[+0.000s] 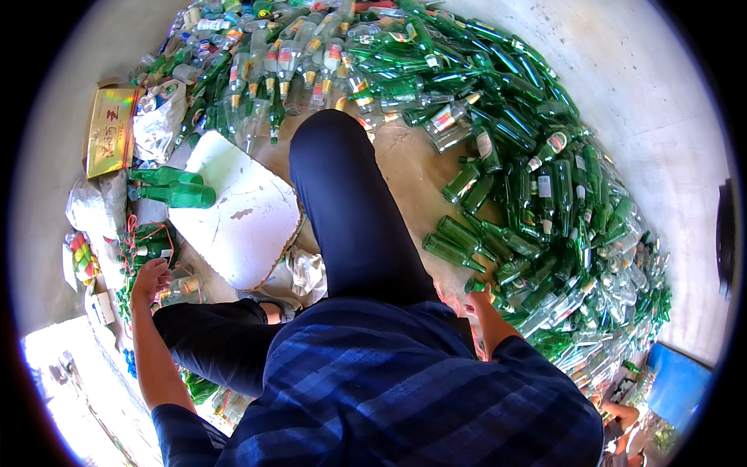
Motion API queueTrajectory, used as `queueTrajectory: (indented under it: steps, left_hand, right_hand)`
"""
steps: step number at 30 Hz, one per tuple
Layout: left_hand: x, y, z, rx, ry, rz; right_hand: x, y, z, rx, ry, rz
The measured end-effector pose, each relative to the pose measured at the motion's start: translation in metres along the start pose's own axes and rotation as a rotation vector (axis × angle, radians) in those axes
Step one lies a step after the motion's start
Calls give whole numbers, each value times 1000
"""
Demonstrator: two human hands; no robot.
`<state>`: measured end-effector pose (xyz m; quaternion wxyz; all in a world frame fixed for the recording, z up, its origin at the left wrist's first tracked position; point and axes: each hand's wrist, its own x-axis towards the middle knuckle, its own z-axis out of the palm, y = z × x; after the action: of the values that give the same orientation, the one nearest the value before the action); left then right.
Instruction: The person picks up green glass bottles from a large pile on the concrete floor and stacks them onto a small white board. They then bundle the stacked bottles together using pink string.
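Observation:
On the left, my left hand (153, 279) is raised beside a bundle of green glass bottles (153, 240) tied with red string; its fingers look partly curled, and nothing shows clearly in them. My right hand (480, 299) is low on the right, at the edge of the bottle pile, close to a green glass bottle (474, 285); whether it grips that bottle cannot be told. Two green bottles (185, 195) lie side by side across a white board (245, 204) with a chipped edge. Several loose green bottles (449, 252) lie on the floor ahead of my right hand.
A large heap of green bottles (519, 117) curves along the wall, with clear labelled bottles (286, 58) at the top. A gold cardboard box (111, 131) and a white plastic bag (159, 125) stand left. A blue container (677, 385) and part of another person (623, 417) are lower right.

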<state>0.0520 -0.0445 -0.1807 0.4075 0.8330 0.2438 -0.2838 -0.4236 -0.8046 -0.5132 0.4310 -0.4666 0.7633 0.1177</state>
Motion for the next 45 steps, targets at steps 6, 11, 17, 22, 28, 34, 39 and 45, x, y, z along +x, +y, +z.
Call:
queueTrajectory:
  steps: [6,11,17,22,28,34,39,45]
  left_hand:
    - [-1,1,-1,14,-23,-23]
    - [-6,10,4,10,-25,-11]
    - [-2,-7,-12,-14,-40,-15]
    - [28,-2,-7,-16,-126,-1]
    - [17,-2,-11,-35,-91,-4]
    - [-2,3,-4,-12,-55,-25]
    - [-9,15,8,34,-7,-17]
    - [2,-9,3,-11,-59,-41]
  right_hand:
    - [9,-16,-16,73,-464,148]
    - [9,-4,5,-39,-390,34]
    - [-29,-4,50,151,-736,-159]
    - [16,19,117,229,-827,-130]
    - [-1,-3,125,-37,-576,-416]
    - [-38,-16,56,-821,-31,-728]
    - [-29,-22,45,-1141,-29,-686]
    - [6,-11,69,-1214,17,-926]
